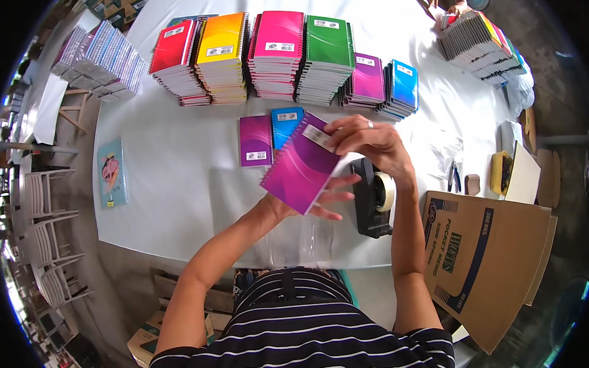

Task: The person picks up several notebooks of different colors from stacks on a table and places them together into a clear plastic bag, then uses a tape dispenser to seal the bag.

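My right hand [371,142] pinches a purple spiral notebook [303,167] by its upper right edge, beside a white label. The notebook is tilted, its coil toward the left. Behind it, my left hand [332,199] has its fingers spread, poking out past the notebook's right edge; the palm is hidden, and I cannot tell whether it touches the cover. On the white table just beyond lie another purple notebook [255,138] and a blue notebook [286,124], the blue one partly covered from view. A black tape dispenser [365,204] with a roll of tape stands near my right wrist.
Farther back stand several notebook stacks, among them red [173,45], yellow [221,40], pink [276,35] and green [328,40]. A cardboard box [468,243] sits at the right, near pliers [455,176]. Another person's hand [458,9] is by the far-right stack [474,45].
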The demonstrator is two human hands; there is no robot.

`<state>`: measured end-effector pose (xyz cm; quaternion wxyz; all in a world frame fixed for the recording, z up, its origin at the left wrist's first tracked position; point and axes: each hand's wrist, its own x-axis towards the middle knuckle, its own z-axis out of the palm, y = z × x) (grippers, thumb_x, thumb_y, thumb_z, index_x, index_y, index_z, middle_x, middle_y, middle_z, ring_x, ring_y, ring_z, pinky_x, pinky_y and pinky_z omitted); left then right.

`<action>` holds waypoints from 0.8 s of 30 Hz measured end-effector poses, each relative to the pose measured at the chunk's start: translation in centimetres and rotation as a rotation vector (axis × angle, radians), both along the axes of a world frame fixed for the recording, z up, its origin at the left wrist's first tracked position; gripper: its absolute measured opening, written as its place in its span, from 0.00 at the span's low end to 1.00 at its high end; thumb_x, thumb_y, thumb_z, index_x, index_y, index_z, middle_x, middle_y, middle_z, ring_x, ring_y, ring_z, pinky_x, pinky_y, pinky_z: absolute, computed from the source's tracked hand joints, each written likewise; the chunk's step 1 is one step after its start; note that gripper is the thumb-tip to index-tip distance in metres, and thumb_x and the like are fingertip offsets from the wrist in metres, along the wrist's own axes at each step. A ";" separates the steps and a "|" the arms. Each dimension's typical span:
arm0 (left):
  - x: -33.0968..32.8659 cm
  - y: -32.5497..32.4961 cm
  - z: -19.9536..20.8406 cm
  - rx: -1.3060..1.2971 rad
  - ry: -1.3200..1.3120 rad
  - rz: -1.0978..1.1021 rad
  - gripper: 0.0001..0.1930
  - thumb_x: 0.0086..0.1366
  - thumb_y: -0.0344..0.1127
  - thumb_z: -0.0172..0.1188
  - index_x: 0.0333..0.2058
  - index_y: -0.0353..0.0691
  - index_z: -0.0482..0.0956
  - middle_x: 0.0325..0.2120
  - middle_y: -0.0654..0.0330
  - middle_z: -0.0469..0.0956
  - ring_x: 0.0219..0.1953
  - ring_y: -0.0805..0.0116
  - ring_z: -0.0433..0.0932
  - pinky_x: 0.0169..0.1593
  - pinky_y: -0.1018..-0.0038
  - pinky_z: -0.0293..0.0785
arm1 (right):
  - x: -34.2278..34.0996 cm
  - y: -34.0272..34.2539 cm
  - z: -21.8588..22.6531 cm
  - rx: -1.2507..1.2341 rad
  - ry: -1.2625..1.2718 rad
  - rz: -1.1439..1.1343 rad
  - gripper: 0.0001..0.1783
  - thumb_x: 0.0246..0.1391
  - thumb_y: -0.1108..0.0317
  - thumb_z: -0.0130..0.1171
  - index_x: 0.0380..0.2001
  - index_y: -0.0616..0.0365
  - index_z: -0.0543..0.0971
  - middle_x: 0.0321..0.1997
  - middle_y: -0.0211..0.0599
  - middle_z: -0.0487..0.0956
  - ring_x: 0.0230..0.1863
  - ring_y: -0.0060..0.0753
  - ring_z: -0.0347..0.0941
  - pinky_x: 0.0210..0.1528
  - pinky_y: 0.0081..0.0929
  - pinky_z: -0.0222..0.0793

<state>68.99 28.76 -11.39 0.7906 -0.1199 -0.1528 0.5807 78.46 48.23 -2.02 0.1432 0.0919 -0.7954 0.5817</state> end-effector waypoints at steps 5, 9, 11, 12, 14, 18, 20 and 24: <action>-5.8 -3.3 3.1 0.197 0.380 0.194 0.46 0.63 0.69 0.41 0.70 0.49 0.38 0.70 0.46 0.33 0.68 0.29 0.39 0.58 0.23 0.41 | -5.0 -0.4 1.1 0.157 0.088 0.041 0.08 0.42 0.80 0.62 0.29 0.58 0.83 0.35 0.34 0.83 0.44 0.34 0.79 0.49 0.30 0.75; -8.3 -4.8 3.4 0.111 0.675 0.199 0.53 0.58 0.74 0.44 0.69 0.45 0.36 0.69 0.42 0.34 0.67 0.25 0.36 0.57 0.23 0.42 | -7.4 -1.1 1.2 -0.008 0.088 0.263 0.08 0.42 0.82 0.61 0.29 0.62 0.83 0.34 0.35 0.83 0.45 0.37 0.79 0.50 0.32 0.75; -8.5 -5.9 0.7 0.206 0.159 0.229 0.59 0.51 0.76 0.51 0.69 0.44 0.38 0.68 0.43 0.44 0.66 0.24 0.40 0.57 0.26 0.50 | -8.3 -1.5 1.0 -0.067 0.089 0.346 0.08 0.43 0.82 0.61 0.29 0.62 0.83 0.33 0.35 0.83 0.46 0.37 0.79 0.51 0.33 0.75; -7.9 -6.0 0.2 0.260 0.149 0.273 0.61 0.49 0.76 0.53 0.69 0.43 0.37 0.68 0.42 0.44 0.65 0.23 0.44 0.57 0.28 0.55 | -8.6 -1.7 0.9 -0.084 0.085 0.379 0.08 0.43 0.82 0.61 0.29 0.62 0.83 0.32 0.35 0.83 0.46 0.38 0.79 0.51 0.33 0.75; -6.7 -6.4 0.0 0.228 0.274 0.379 0.53 0.57 0.69 0.53 0.69 0.41 0.40 0.66 0.41 0.51 0.62 0.23 0.53 0.53 0.31 0.63 | -9.2 -1.5 0.9 -0.083 0.046 0.459 0.10 0.44 0.81 0.61 0.32 0.60 0.85 0.35 0.39 0.83 0.46 0.41 0.78 0.58 0.43 0.70; -7.0 -6.0 2.4 -0.164 0.907 0.468 0.37 0.62 0.41 0.61 0.64 0.34 0.54 0.58 0.44 0.65 0.59 0.38 0.67 0.53 0.48 0.75 | -9.2 0.4 2.4 0.105 -0.050 -0.083 0.16 0.48 0.69 0.65 0.43 0.55 0.82 0.49 0.38 0.80 0.56 0.37 0.73 0.60 0.36 0.67; -7.8 -6.0 1.7 -0.298 0.942 0.480 0.32 0.59 0.29 0.61 0.61 0.32 0.59 0.55 0.47 0.69 0.56 0.49 0.71 0.55 0.57 0.76 | -11.0 2.6 -0.7 0.716 0.095 -0.565 0.18 0.48 0.68 0.64 0.45 0.54 0.81 0.50 0.39 0.80 0.57 0.39 0.72 0.61 0.37 0.66; -8.7 -5.7 0.9 -0.330 0.941 0.511 0.28 0.57 0.22 0.62 0.57 0.32 0.65 0.50 0.52 0.74 0.52 0.61 0.76 0.56 0.66 0.75 | -11.3 3.7 -5.2 1.117 0.151 -0.823 0.18 0.49 0.72 0.61 0.46 0.52 0.80 0.51 0.39 0.79 0.57 0.41 0.73 0.64 0.37 0.64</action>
